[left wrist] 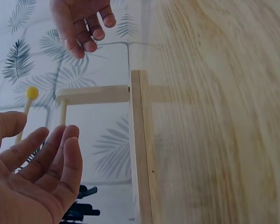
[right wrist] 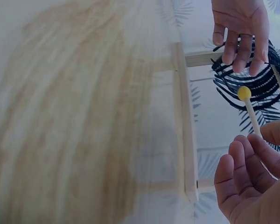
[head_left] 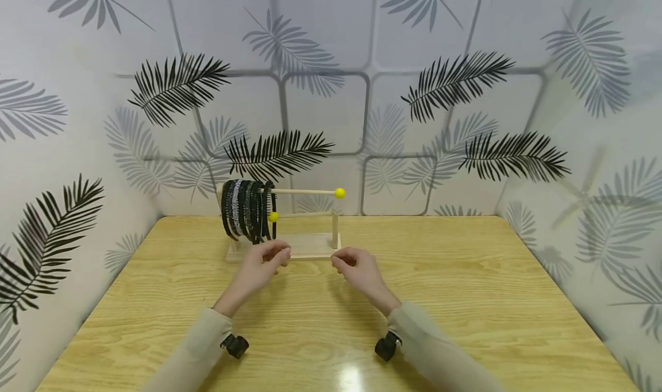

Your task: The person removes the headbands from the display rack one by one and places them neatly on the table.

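Several dark hair hoops (head_left: 245,208), one of them silvery, hang together on the left part of a light wooden rack (head_left: 310,243). Its upper rod (head_left: 305,191) has a yellow ball at the right end; a lower rod ends in another yellow ball (right wrist: 244,93) beside the hoops. My left hand (head_left: 262,260) is just in front of the rack below the hoops, fingers loosely curved around nothing. Near the rack's right front corner, my right hand (head_left: 360,270) has its fingers bent the same relaxed way, also without anything in it. The hands face each other, apart.
The rack stands toward the back of a wood-grain table (head_left: 439,288). Behind the table and along both sides rise pale walls (head_left: 393,127) with leaf patterns. Dark wrist cameras (head_left: 235,346) sit at both sleeve cuffs.
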Demonstrator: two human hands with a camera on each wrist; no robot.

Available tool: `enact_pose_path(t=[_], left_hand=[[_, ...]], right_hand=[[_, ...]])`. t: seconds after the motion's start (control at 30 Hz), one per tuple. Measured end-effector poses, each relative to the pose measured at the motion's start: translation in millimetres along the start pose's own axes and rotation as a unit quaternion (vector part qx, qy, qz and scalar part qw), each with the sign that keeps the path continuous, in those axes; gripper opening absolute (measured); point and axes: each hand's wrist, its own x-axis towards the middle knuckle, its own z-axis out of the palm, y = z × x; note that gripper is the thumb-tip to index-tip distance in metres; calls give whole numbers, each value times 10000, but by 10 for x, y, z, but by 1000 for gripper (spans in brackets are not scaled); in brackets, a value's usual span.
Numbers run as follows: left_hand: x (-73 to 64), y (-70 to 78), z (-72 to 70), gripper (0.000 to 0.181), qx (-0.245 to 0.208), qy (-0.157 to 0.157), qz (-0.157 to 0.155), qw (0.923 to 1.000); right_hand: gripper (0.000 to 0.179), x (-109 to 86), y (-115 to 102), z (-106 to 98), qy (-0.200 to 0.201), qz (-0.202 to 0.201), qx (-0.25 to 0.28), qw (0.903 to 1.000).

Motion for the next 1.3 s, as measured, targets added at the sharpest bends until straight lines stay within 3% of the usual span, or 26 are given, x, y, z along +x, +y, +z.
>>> enact_pose_path(t=[0.2,0.33,0.47,0.63,0.7,0.87,1.1,1.3], left_hand=[[1,-110,-154,29,-534,-142,-358,9978],[5,-206,-250,36,-886,-307,-728,9929],[-3,-320,-384,44,-1305,-644,-1104,9832],[-11,-472,-604,46,-1898,-927,-1373,9677],[-15,-524,-693,46,-2046,-900,-1427,9642],[-27,-616,-883,49,-2036,-733,-1541,9641],[-21,-734,-1113,51,-2139,-196,-1769,9605],[31,-839,-1256,52,-1686,32,-1896,9673]], right_hand=[[26,8,14,132,-330,372,663,9966],[29,16,4,217,-499,979,1429,9836],[33,36,14,317,-700,1344,1906,9699],[39,53,3,421,-919,1436,2115,9624],[40,59,-11,447,-985,1446,2192,9599],[37,89,-36,495,-1032,1469,2396,9541],[38,180,-141,555,-1026,1460,2506,9515],[38,299,-239,598,-1107,1200,2641,9506]])
